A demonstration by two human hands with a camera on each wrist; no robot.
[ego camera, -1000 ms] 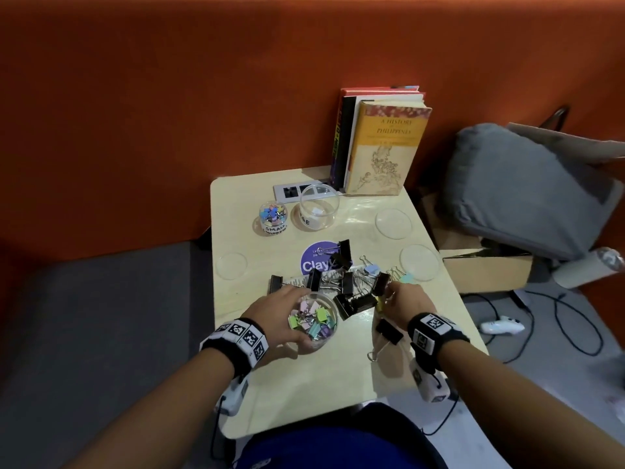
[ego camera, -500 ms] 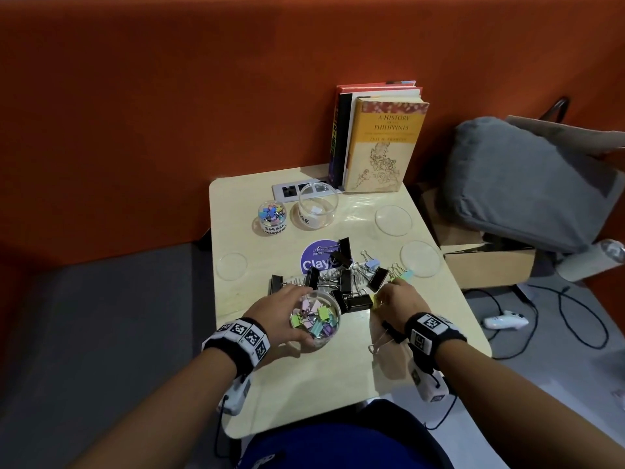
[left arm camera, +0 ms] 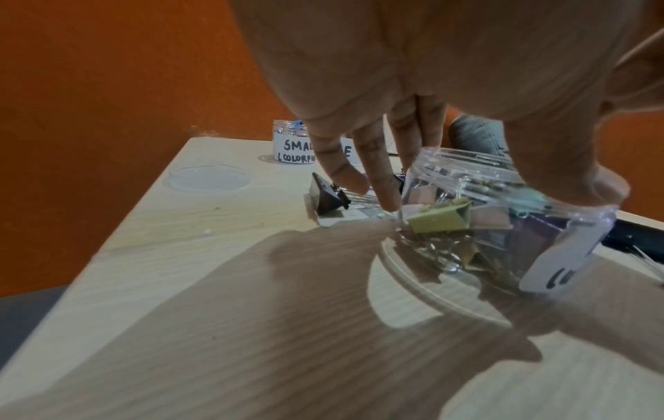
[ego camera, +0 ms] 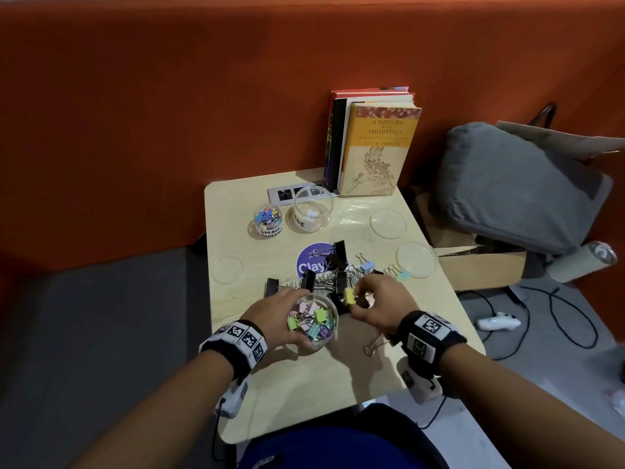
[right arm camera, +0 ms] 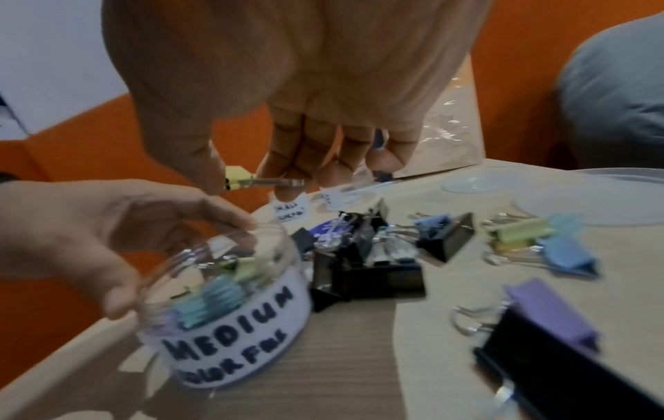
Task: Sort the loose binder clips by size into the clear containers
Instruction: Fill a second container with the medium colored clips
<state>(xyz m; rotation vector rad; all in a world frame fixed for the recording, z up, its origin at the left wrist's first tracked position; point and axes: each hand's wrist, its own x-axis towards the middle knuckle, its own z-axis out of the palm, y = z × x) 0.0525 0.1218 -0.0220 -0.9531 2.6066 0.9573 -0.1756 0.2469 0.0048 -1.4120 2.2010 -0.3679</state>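
My left hand (ego camera: 275, 314) grips a clear jar (ego camera: 313, 321) labelled MEDIUM (right arm camera: 230, 321), tilted on the table and holding several pastel clips. My right hand (ego camera: 378, 302) pinches a yellow binder clip (ego camera: 350, 296) by its wire handles, just right of and above the jar's mouth; in the right wrist view that yellow clip (right arm camera: 237, 177) sits between thumb and fingers. A pile of loose clips (ego camera: 333, 272), mostly black with some blue ones, lies behind the hands. A small jar (ego camera: 267, 220) marked SMALL and an empty clear jar (ego camera: 313, 209) stand further back.
Books (ego camera: 372, 143) stand at the table's back edge by a white socket strip (ego camera: 287, 194). Clear lids (ego camera: 387, 223) (ego camera: 416, 260) (ego camera: 227, 269) lie on the table. One black clip (ego camera: 382, 341) lies under my right wrist. A grey cushion (ego camera: 517, 184) and cardboard box sit to the right.
My right hand has lifted the yellow clip from the pile and carried it left toward the medium jar. My left hand kept its grip on the jar.
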